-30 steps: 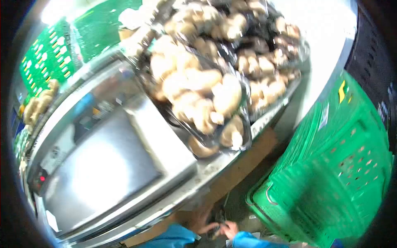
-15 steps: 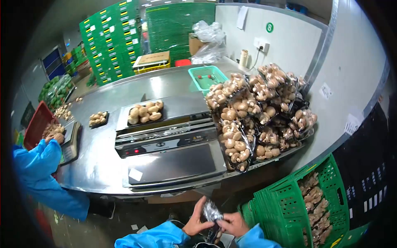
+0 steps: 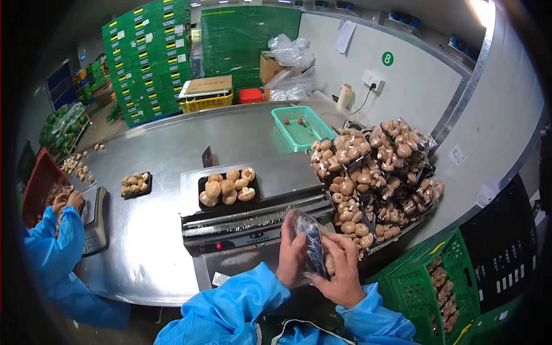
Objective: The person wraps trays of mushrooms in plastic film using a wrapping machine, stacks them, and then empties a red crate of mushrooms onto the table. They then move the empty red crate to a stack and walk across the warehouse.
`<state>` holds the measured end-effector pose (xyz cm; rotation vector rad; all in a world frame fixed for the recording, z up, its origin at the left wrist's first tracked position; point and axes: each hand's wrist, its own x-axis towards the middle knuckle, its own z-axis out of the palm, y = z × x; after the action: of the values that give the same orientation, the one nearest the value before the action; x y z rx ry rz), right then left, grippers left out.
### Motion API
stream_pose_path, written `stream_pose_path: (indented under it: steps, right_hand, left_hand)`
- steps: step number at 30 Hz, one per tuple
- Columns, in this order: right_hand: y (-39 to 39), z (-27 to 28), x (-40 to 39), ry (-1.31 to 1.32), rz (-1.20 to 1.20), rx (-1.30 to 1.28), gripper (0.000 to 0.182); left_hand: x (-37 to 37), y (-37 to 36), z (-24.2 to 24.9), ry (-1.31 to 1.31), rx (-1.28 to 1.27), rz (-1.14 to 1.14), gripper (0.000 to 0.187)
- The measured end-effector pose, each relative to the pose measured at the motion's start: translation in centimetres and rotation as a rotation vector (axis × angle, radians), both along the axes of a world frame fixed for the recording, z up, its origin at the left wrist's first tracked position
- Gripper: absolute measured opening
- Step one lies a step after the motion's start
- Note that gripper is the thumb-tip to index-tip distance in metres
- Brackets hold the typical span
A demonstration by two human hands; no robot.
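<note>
While the two hands come up from below the table's edge, up comes the wrapped pack (image 3: 314, 247) with them, now in front of the wrapping machine (image 3: 253, 238), tilted on its side, film glinting. That lifts it to table height, so, I'd judge, both hands can get at the film. The left hand (image 3: 291, 250) grips the dark side, the right hand (image 3: 345, 270) curls around the mushroom side; whether the pack touches the machine, I can't tell. On top of the machine, loose mushrooms (image 3: 229, 187) sit in a black tray, just as they did moments ago. To its right, a heap of wrapped packs (image 3: 374, 184); behind it, a turquoise basket (image 3: 299, 135). Left of it runs shiny table (image 3: 132, 247), then a scale (image 3: 95, 224) beside a co-worker's blue sleeves (image 3: 66, 238). Far behind the machine, green crates (image 3: 149, 63) tower; a white wall (image 3: 330, 43) stands behind and right.
</note>
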<state>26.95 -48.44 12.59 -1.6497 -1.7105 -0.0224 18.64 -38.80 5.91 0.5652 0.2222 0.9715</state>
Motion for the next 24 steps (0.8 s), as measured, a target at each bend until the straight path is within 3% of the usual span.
stream_pose_path:
  steps: [3,7,9,11,14,18,21,23,24]
  right_hand:
    - [2.5,1.5,1.4,-0.036,-0.046,-0.003,0.083]
    - [6.9,2.2,5.7,0.396,0.057,-0.112,0.083]
    - [9.5,2.9,8.0,0.919,0.206,-0.025,0.078]
    - [11.3,3.1,13.0,1.096,0.227,-0.107,0.077]
    - [13.3,5.0,18.9,1.216,0.207,-0.028,0.076]
    - [18.0,8.7,25.6,0.920,0.167,0.092,0.074]
    - [24.1,9.5,29.5,0.617,0.253,0.210,0.079]
    - [27.5,9.5,30.5,0.565,0.292,0.120,0.083]
    - [29.3,8.9,31.2,0.415,0.271,0.107,0.082]
  left_hand:
    - [1.5,3.0,1.7,-0.003,0.160,0.069,0.068]
    - [3.5,8.1,4.1,0.104,0.323,0.081,0.080]
    - [4.3,10.5,5.0,0.160,0.374,0.074,0.082]
    - [4.3,13.3,6.2,0.358,0.437,0.031,0.073]
    - [4.7,20.6,7.6,0.634,0.381,-0.075,0.060]
    - [9.9,32.5,5.3,0.954,0.227,-0.141,0.047]
    - [16.3,41.4,-2.4,1.229,0.160,-0.078,0.048]
    - [19.6,45.2,-6.7,1.423,0.183,-0.129,0.051]
    - [21.1,46.2,-8.6,1.432,0.185,-0.130,0.051]
